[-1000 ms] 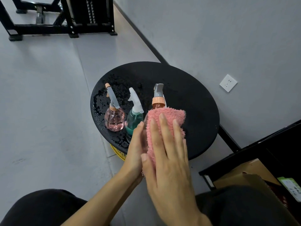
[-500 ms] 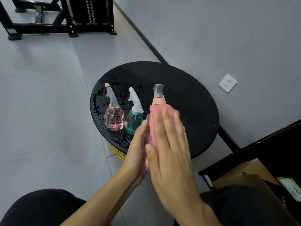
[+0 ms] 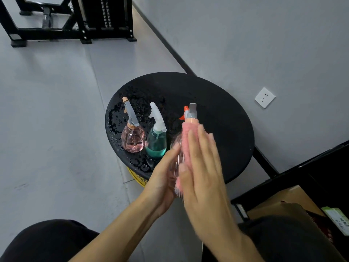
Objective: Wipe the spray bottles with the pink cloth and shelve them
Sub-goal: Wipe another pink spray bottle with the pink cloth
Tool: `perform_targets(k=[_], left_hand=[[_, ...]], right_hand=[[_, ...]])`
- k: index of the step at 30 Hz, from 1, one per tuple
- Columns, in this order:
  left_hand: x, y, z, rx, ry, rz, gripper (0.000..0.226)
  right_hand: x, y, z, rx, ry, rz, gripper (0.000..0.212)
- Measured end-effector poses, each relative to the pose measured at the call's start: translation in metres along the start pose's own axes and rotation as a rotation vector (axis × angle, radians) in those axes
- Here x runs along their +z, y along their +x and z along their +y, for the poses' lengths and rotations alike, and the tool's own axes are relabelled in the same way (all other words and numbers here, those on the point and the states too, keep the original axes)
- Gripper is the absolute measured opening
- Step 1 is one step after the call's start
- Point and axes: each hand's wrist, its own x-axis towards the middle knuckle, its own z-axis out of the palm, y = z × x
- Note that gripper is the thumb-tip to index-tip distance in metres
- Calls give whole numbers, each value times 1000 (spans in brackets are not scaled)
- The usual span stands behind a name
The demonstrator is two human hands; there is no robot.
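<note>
a clear pink spray bottle (image 3: 191,113) with a grey head is gripped by the left hand (image 3: 162,178) over the 6 o'clock rim of the round black tabletop (image 3: 222,110). a pink cloth (image 3: 187,140) is pressed against the bottle's right side by the right hand (image 3: 204,178), its fingers laid straight and together. a round pink bottle (image 3: 133,139) and a teal bottle (image 3: 156,146) are stood upright side by side near 8 o'clock, among water drops (image 3: 117,118).

Left side of surface (image 3: 217,114): pink bottle (image 3: 133,138) and green bottle (image 3: 156,146) stand close together.
Far and right side: open top.
Right: wall (image 3: 264,44) near.
Lower right: shelf frame (image 3: 292,174), box (image 3: 283,201).
</note>
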Motion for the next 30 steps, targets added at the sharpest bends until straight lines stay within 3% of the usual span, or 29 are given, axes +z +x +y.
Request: perform_targets(k=[6,11,18,22,30], left_hand=[[0,3,0,-5,-78,-4,36],[-1,3,-4,-57,-37,-22,39],[2,2,-3,25,-103,8,39],[5,-1,-1,33,-165,20,44],[4,2,-6,-80,-142,86,43]], right_hand=[[-2,2,-4,-38,14,18,53],[-21,44,7,117,125,-24,51],[-4,15,-9,0,-204,-24,60],[1,1,-11,-56,-269,-30,61],[-19,39,-6,47,-91,-62,56]])
